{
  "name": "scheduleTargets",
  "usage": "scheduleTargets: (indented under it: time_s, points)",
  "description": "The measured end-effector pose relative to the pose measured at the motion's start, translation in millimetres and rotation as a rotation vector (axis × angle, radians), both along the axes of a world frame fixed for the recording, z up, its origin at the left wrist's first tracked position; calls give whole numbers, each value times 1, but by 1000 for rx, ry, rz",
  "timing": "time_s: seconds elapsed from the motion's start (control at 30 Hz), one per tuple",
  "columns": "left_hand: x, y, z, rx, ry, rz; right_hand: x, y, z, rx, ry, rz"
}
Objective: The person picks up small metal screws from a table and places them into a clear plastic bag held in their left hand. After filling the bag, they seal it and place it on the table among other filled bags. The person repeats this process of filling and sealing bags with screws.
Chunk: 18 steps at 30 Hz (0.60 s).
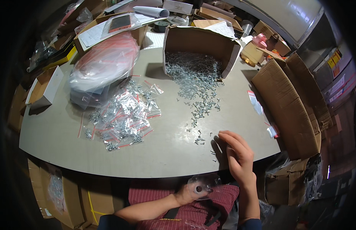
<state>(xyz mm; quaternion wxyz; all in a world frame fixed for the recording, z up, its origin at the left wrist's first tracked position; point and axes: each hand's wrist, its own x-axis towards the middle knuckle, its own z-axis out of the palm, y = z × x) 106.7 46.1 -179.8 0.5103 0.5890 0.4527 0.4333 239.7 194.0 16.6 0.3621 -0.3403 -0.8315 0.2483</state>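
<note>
My left hand (184, 194) is in front of the table edge, over my lap. Its fingers are closed on a clear plastic piece (214, 187) with a round, dark opening; motion blurs its outline. Above the table's front edge, my right hand (239, 155) is held sideways, its fingers stretched and nothing visible in them. A few loose screws (200, 140) lie left of its fingertips. Farther back, a trail of screws (204, 106) runs out of a cardboard box (227, 51) tipped on its side. Small zip bags of screws (126, 113) are heaped to the left.
Behind the filled bags lies a stack of clear bags (105, 63). A small white box (44, 87) stands at the left edge. Tall cardboard (287, 105) borders the right side. A pink-lidded jug (251, 51) and papers (95, 36) are at the back.
</note>
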Motion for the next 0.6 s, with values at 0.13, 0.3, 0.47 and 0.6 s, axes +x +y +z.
scheduleTargets:
  time_s: [0.13, 0.3, 0.47, 0.6]
  points:
    - [-1, 4, 12, 41, 22, 36, -13, 11, -4, 81, -88, 87]
    - [-1, 6, 9, 13, -42, 26, -19, 17, -1, 149, -124, 179]
    - [1, 6, 7, 46, -52, 39, -19, 11, -3, 186, -120, 149]
    - [3, 4, 5, 40, -85, 51, -20, 9, -3, 219, -142, 171]
